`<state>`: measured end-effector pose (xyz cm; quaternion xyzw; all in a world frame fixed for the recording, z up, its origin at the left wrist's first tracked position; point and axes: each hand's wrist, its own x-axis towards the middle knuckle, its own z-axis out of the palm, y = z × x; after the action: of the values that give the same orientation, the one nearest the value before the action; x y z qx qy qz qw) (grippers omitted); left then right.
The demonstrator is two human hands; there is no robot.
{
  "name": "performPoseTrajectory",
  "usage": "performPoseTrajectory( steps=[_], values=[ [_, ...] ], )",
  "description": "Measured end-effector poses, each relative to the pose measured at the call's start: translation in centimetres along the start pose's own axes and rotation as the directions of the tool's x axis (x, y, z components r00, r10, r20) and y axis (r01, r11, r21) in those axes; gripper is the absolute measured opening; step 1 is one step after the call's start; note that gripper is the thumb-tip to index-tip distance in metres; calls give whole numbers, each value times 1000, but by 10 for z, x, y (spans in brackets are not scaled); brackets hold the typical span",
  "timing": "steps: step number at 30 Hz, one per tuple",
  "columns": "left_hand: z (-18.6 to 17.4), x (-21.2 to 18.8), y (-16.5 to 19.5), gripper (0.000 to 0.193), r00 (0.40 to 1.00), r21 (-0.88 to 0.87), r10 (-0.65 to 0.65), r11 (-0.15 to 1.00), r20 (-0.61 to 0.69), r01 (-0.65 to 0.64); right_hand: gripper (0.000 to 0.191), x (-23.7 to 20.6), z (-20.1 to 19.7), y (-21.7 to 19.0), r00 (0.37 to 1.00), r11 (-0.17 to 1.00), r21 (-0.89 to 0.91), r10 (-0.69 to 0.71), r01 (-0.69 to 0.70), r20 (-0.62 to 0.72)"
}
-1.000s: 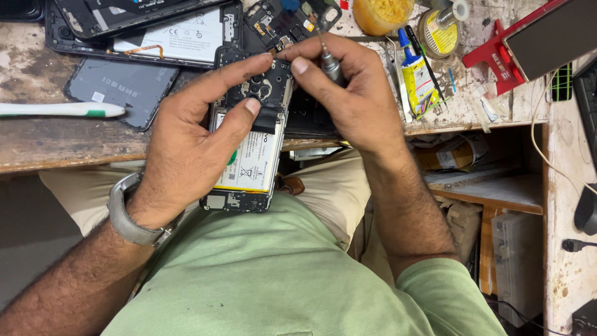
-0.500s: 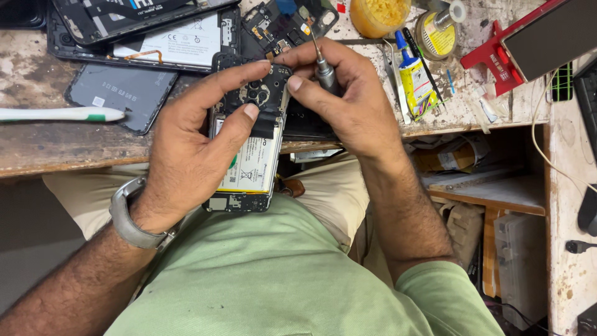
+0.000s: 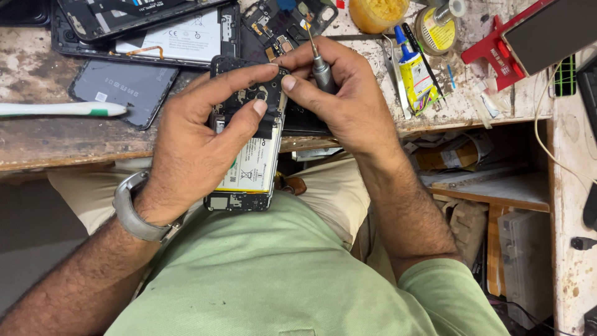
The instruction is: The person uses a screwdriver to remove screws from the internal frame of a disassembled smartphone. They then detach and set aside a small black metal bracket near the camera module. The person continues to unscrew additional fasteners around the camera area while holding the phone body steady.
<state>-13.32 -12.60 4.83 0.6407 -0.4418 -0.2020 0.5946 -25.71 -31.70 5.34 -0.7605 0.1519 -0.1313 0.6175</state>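
My left hand [image 3: 199, 143] grips an opened phone [image 3: 249, 168] with its back cover off, so the white battery and a black inner frame show. Its thumb and index finger press on the black frame near the phone's top. My right hand [image 3: 348, 99] holds a small metal screwdriver [image 3: 318, 59] upright between its fingers, and its thumb and fingertip pinch at the top right corner of the frame. The phone's lower end rests against my green shirt, above my lap.
On the worn wooden bench [image 3: 56, 137] lie other dismantled phones [image 3: 161, 31], a grey back cover [image 3: 118, 87], a white toothbrush [image 3: 62, 109], a glue tube [image 3: 411, 71], a yellow paste jar [image 3: 380, 12], a solder reel [image 3: 438, 31] and a red holder [image 3: 504, 53]. Cluttered shelves [image 3: 491, 186] stand on the right.
Both hands and the phone have stayed almost in place. My right hand has shifted slightly, and its fingertips have come closer to the top of the black frame.
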Motion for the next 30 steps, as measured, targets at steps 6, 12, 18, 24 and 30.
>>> performPoseTrajectory(
  steps=[6,12,18,24,30],
  values=[
    [2,-1,0,33,1000,-62,-28,998,-11,27,27,-5,-5,-2,999,999,39,-13,11,53],
    [2,-2,-2,32,1000,-69,0,998,-3,0,35,-10,-10,-2,997,998,59,3,-7,73],
    [2,-2,-4,33,1000,-88,6,996,21,-4,22,-7,-6,-1,998,998,50,-36,33,56],
    [1,0,-5,35,1000,-124,11,992,27,-7,28,-7,0,-1,998,991,111,-65,67,-27],
    [0,-2,-5,41,1000,-123,8,992,25,-4,21,-12,1,5,997,992,98,-72,74,-26]
  ],
)
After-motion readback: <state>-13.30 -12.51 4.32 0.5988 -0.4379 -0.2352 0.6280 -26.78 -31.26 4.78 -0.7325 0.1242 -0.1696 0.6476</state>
